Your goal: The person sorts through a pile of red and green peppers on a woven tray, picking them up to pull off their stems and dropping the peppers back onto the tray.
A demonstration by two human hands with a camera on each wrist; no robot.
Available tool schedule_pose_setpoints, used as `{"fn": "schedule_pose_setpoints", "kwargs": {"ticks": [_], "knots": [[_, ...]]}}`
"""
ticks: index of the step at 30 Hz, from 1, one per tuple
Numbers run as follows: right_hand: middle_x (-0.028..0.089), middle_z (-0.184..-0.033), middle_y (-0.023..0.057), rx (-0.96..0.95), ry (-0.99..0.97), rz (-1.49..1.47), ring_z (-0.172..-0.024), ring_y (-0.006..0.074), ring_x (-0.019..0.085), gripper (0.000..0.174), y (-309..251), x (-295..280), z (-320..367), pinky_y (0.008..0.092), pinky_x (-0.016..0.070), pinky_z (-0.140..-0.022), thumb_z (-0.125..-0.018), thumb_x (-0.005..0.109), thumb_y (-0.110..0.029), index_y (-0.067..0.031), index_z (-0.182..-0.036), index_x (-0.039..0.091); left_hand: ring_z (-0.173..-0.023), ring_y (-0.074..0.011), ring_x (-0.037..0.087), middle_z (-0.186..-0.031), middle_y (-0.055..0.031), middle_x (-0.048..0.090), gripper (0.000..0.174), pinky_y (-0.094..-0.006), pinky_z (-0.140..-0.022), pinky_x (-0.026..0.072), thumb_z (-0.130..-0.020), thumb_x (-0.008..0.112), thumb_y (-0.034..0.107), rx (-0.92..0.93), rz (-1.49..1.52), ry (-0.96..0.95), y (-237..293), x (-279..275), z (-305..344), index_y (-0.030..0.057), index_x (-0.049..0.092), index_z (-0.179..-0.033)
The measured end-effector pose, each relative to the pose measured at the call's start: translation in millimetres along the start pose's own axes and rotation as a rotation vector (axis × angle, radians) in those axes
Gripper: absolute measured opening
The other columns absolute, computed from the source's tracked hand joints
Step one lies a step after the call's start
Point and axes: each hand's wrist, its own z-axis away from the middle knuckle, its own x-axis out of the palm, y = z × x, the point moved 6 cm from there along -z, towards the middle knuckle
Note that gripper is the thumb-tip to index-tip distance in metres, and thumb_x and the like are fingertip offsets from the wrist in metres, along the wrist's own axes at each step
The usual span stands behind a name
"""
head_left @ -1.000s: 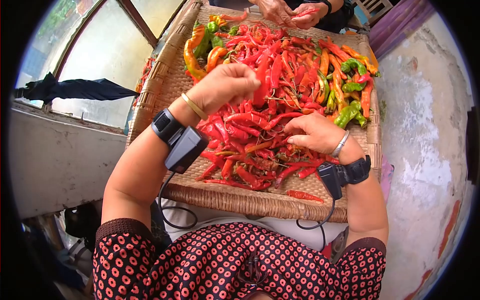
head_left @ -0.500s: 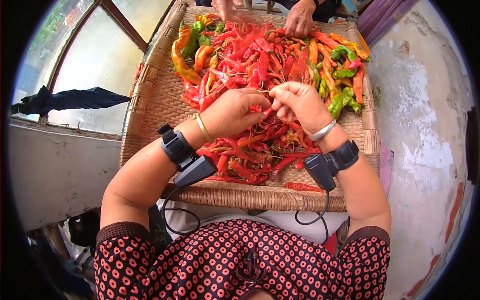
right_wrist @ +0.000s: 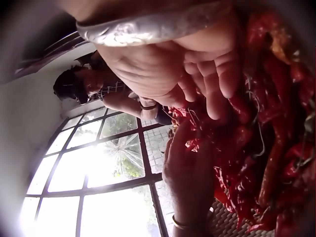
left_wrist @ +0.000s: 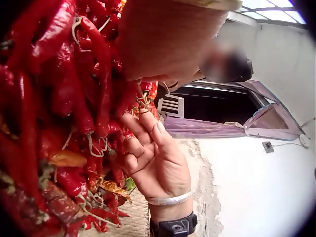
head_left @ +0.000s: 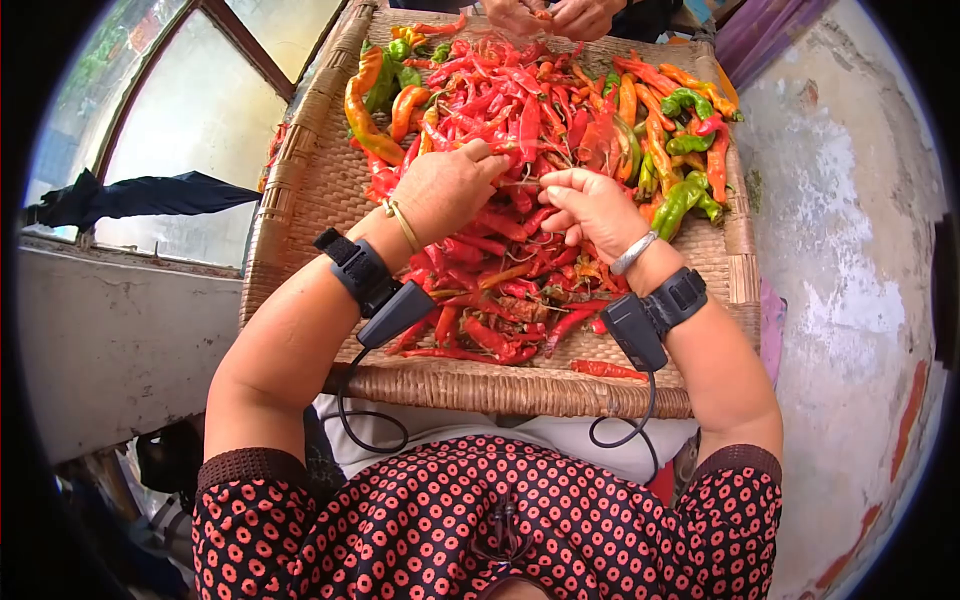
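Red chili peppers lie heaped on a woven tray. My left hand is over the left side of the heap, back up, with its fingertips around a red chili, mostly hidden beneath them. Facing it, my right hand holds thumb and forefinger close together at a thin pale stem between the hands. Its other fingers are loosely curled, as the left wrist view shows. In the right wrist view, the left hand sits right against the red peppers.
Across the tray another person's hands work at the far edge. Green and orange peppers lie along the right, more at the far left. A single chili lies near the front rim. A folded umbrella hangs by the window.
My hands came together over the heap from apart, the right moving up and left. Since half a second ago the left has shifted slightly farther up and left. The other person's hands joined again.
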Motion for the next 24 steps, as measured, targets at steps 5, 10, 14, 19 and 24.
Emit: {"fn": "schedule_pose_setpoints", "kwargs": {"ticks": [5, 10, 14, 19, 24], "knots": [[0.058, -0.085, 0.0042, 0.028, -0.107, 0.213, -0.059, 0.0085, 0.055, 0.031, 0, 16, 7, 0.0187, 0.0423, -0.045, -0.081, 0.057, -0.013, -0.0020, -0.108, 0.050, -0.073, -0.0251, 0.058, -0.088, -0.0073, 0.057, 0.021, -0.0341, -0.061, 0.0482, -0.071, 0.059, 0.012, 0.022, 0.042, -0.030, 3, -3, 1, 0.0083, 0.059, -0.092], [0.058, -0.081, 0.0024, -0.072, -0.127, 0.183, -0.059, 0.0060, 0.052, 0.031, -19, 21, 16, 0.0184, 0.0443, -0.053, -0.079, 0.059, -0.011, -0.0024, -0.108, 0.051, -0.068, -0.0236, 0.058, -0.077, -0.0083, 0.058, 0.015, -0.0312, -0.059, 0.0473, -0.069, 0.062, 0.006, 0.199, 0.362, 0.183, 16, -23, 1, 0.0059, 0.061, -0.084], [0.056, -0.080, -0.0015, -0.213, -0.117, 0.122, -0.057, 0.0040, 0.050, 0.030, -29, 17, 18, 0.0162, 0.0410, -0.051, -0.080, 0.058, -0.010, -0.0047, -0.109, 0.052, -0.063, -0.0145, 0.058, -0.070, -0.0070, 0.059, 0.010, -0.0259, -0.057, 0.0459, -0.072, 0.063, 0.005, 0.021, 0.681, 0.043, 19, -21, 3, 0.0029, 0.061, -0.081], [0.058, -0.073, -0.0006, -0.340, -0.129, 0.184, -0.059, 0.0038, 0.052, 0.012, -46, 21, 32, 0.0180, 0.0444, -0.054, -0.078, 0.060, -0.007, -0.0026, -0.090, 0.061, -0.061, -0.0088, 0.056, -0.067, -0.0039, 0.058, 0.010, -0.0232, -0.055, 0.0450, -0.074, 0.063, 0.007, -0.103, 0.817, -0.048, 19, -13, 4, 0.0011, 0.061, -0.083], [0.060, -0.071, 0.0006, -0.291, -0.174, 0.178, -0.054, 0.0038, 0.053, 0.006, -54, 16, 37, 0.0166, 0.0436, -0.049, -0.079, 0.058, -0.007, -0.0025, -0.083, 0.060, -0.059, -0.0172, 0.057, -0.065, -0.0108, 0.058, 0.017, -0.0281, -0.056, 0.0452, -0.075, 0.064, 0.016, -0.056, 0.815, -0.039, 29, -25, 5, 0.0008, 0.062, -0.081]]}}
